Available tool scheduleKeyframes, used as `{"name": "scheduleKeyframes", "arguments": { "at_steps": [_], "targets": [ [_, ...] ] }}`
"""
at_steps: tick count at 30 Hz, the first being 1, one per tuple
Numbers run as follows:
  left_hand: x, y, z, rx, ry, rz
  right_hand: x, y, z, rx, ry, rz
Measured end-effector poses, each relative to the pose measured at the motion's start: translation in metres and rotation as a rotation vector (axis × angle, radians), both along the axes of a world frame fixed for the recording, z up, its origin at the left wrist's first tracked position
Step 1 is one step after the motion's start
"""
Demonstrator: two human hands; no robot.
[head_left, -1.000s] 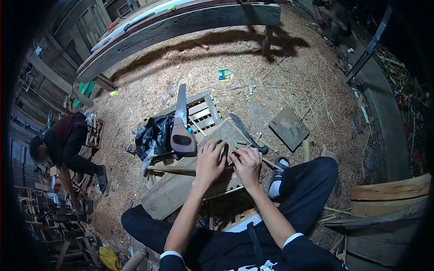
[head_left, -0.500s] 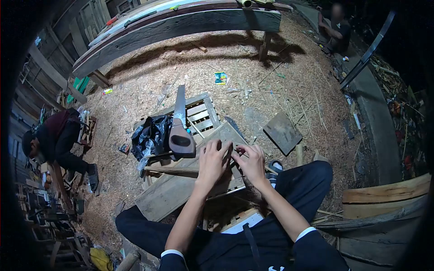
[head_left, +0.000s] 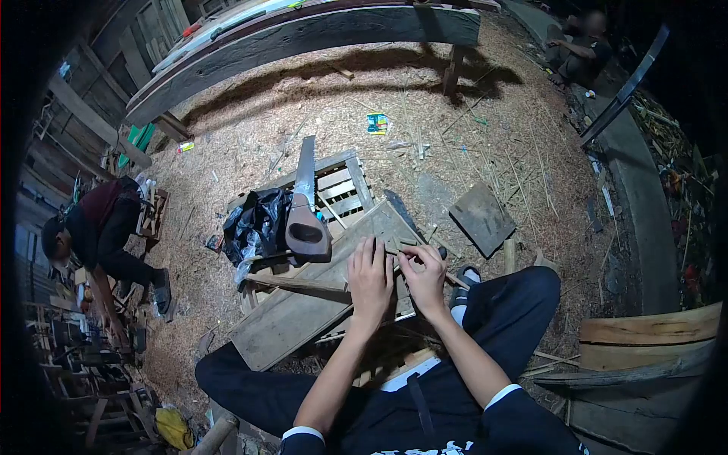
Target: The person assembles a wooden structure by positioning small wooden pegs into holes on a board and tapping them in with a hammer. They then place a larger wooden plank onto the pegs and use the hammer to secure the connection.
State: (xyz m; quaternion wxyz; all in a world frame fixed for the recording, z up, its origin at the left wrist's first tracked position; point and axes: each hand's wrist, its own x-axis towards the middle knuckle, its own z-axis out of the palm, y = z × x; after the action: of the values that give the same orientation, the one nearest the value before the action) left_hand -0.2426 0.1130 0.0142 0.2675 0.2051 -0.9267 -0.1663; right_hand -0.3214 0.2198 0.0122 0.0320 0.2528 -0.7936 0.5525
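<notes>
My left hand (head_left: 370, 274) lies with its fingers stretched out, close together, over a long wooden board (head_left: 284, 331) set at a slant in front of me. Just to its right, my right hand (head_left: 425, 277) is curled with thumb and forefinger near each other. A thin sliver of wood seems to be at its fingertips, too small to make out surely. Beside the left hand, a wooden stick (head_left: 299, 285) rests across the board. A handsaw (head_left: 307, 227) lies beyond, blade pointing away, next to a black plastic bag (head_left: 258, 225) on a slatted wooden crate (head_left: 355, 178).
A square wooden block (head_left: 483, 218) and a dark blade-like piece (head_left: 402, 212) lie beyond my hands. A long workbench (head_left: 303, 47) spans the back. One person (head_left: 106, 227) bends at the left; another (head_left: 580, 49) sits far right. Planks (head_left: 652, 330) stand at my right.
My left hand has flattened from a bent, pinching pose and shifted slightly right. My right hand stays near it, still curled. The person at the left has reached an arm downward.
</notes>
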Motion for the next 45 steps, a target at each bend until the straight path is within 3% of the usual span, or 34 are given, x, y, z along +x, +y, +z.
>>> {"name": "scheduleKeyframes", "arguments": {
  "at_steps": [14,45],
  "targets": [
    [0.001,-0.004,-0.010,0.295,0.175,0.027,0.005,0.003,-0.004,-0.050,-0.068,-0.022],
    [-0.002,-0.002,-0.004,0.326,0.162,0.083,0.007,-0.001,-0.012,-0.050,-0.092,-0.051]
  ]
}}
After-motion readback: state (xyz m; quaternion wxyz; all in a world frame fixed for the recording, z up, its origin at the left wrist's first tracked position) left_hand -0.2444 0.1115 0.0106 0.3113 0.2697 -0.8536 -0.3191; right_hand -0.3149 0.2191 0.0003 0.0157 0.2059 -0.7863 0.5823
